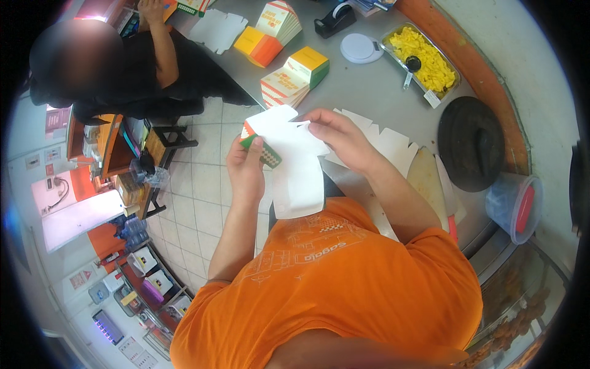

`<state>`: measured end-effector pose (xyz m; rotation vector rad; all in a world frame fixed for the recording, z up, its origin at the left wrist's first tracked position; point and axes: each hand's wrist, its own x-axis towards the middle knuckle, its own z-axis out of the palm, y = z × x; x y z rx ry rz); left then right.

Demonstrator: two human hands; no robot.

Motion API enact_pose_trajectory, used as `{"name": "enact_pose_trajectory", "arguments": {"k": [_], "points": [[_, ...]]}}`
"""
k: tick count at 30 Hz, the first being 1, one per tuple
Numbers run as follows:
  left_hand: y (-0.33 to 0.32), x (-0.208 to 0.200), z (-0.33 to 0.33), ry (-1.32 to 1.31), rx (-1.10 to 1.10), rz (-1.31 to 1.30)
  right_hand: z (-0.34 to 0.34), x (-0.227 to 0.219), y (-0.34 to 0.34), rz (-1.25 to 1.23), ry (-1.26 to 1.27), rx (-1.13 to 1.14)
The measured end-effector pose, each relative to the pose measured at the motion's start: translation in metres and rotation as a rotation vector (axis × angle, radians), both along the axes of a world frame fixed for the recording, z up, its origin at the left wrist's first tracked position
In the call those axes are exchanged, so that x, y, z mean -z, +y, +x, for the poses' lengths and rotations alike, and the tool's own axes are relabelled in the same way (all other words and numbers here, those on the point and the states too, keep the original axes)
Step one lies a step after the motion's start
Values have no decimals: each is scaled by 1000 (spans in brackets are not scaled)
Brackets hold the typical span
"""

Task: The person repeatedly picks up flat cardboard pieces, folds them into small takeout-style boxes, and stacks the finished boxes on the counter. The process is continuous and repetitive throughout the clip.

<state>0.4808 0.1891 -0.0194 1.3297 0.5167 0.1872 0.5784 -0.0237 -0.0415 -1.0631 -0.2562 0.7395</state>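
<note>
A partly folded cardboard food box [298, 181] is held up in front of my orange shirt, its plain white inside showing. My left hand [247, 171] grips its left side, thumb over a green and white patterned panel. With fingers closed on a white flap, my right hand [339, 136] holds the upper right side. Flat white box blanks [393, 147] lie on the metal table just beyond my right forearm. Farther off stand two stacks of folded boxes, one nearer [295, 77] and one farther [267, 34], in yellow, orange, green and white.
Along the right are a metal tray [452, 92] of yellow food with a black-handled spoon, a round black lid [471, 143], a clear plastic tub [513, 206] and a knife [452, 203]. A tape dispenser [335, 21] and white scale [361, 48] sit behind. Another person [123, 67] works at left.
</note>
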Motion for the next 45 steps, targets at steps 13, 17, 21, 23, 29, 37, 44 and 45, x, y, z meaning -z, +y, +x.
{"name": "enact_pose_trajectory", "arguments": {"k": [13,17,21,23,29,37,44,45], "points": [[8,-18,7,-308,423,923,-11,17,13,-214,-168,183],[10,-13,7,-196,481,502,-12,17,6,-177,-148,135],[6,-7,3,-87,418,516,-10,14,0,-116,-106,57],[1,-3,3,-104,338,592,-6,11,-3,-98,-68,8],[-10,19,23,-236,-108,1118,-27,4,16,-98,-224,82],[6,23,11,-78,49,78,-54,2,34,-47,-105,208],[2,12,7,-156,54,274,-55,-10,31,-15,-265,242],[-2,9,8,-172,52,305,-55,-11,32,-21,-274,253]]}}
